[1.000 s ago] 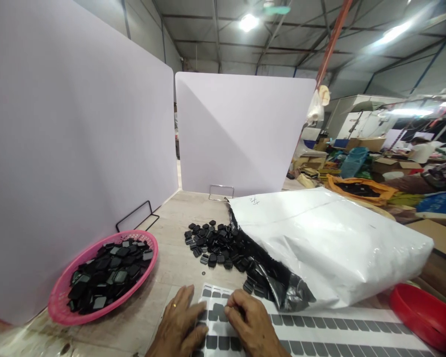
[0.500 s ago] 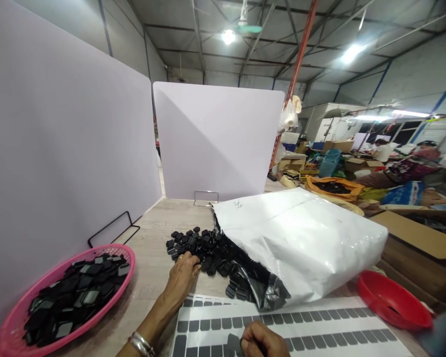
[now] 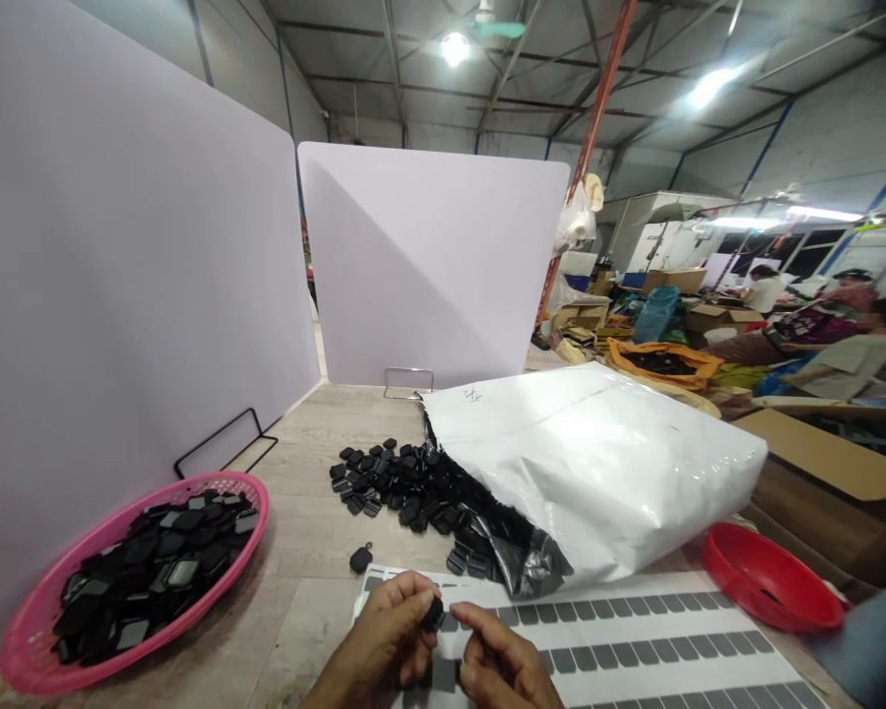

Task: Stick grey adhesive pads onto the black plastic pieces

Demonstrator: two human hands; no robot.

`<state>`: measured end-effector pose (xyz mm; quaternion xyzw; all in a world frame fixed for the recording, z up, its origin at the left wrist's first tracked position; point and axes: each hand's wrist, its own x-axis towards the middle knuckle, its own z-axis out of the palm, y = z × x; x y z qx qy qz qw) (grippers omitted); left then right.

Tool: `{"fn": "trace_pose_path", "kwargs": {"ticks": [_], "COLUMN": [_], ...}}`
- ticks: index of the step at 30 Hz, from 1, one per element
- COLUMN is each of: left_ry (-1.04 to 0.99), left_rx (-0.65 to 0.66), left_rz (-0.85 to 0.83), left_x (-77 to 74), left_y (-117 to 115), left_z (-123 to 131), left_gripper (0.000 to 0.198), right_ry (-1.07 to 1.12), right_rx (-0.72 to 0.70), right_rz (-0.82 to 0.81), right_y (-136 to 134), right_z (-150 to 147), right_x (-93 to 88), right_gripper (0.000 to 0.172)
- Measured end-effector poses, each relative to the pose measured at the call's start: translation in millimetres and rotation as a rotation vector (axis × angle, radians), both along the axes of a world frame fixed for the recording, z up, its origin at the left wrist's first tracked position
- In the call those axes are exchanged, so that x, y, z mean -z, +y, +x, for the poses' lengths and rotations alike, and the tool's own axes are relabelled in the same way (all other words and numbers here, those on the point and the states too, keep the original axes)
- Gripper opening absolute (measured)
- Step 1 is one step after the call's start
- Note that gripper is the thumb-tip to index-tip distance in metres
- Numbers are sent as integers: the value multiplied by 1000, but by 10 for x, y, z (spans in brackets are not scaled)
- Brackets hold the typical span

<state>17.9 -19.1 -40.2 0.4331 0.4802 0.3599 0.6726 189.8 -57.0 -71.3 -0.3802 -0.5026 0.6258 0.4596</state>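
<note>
My left hand [image 3: 395, 630] pinches a small black plastic piece [image 3: 433, 615] between thumb and fingertips, above the near edge of a white sheet [image 3: 671, 630] with rows of grey stickers. Close on its right is my right hand [image 3: 506, 660], index finger stretched towards the piece. A grey sticker [image 3: 444, 676] shows at its curled thumb and fingers, which seem closed on it. One loose black piece [image 3: 361, 559] lies on the table left of the sheet. Beyond, a heap of black pieces [image 3: 391, 478] spills from the torn mouth of a large white plastic bag [image 3: 598, 463].
At the left stands a pink basket [image 3: 26, 645] full of black pieces. A red bowl [image 3: 772, 581] sits right of the sheet, near an open cardboard box [image 3: 827, 453]. White panels [image 3: 428, 266] border the table at the back and left. Other people sit far right.
My left hand has come back from the heap to the sheet with a black piece. A loose piece now shows left of the sheet. My right index finger has stretched out.
</note>
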Motion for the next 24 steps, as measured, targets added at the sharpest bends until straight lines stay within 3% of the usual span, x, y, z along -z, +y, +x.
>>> {"fn": "trace_pose_path", "kwargs": {"ticks": [3,7,12,16,20,24], "left_ry": [-156,-166,-227,-316,-370,-311], "left_rx": [18,81,56,54,26,-37], "left_rz": [-86,-69,-64,-141,-194,-146], "left_x": [65,107,59,8,100,214], "left_y": [-51,-61,-91,-145,-208,-207], "left_z": [51,42,45,23,22,61], "left_gripper": [53,50,50,47,60,50], "right_ry": [-46,-60,-21,85,129,-68], "right_rx": [-52,-73,-160,-143,-158,-117], "right_rz": [4,-34,-112,-199,-203,-83], "right_y": [-39,-76,-81,-46,-51,-119], "right_z": [14,31,5,7,34,65], "right_x": [-27,-76,-149,-154,-143,-154], "right_gripper": [50,51,45,43,42,39]}}
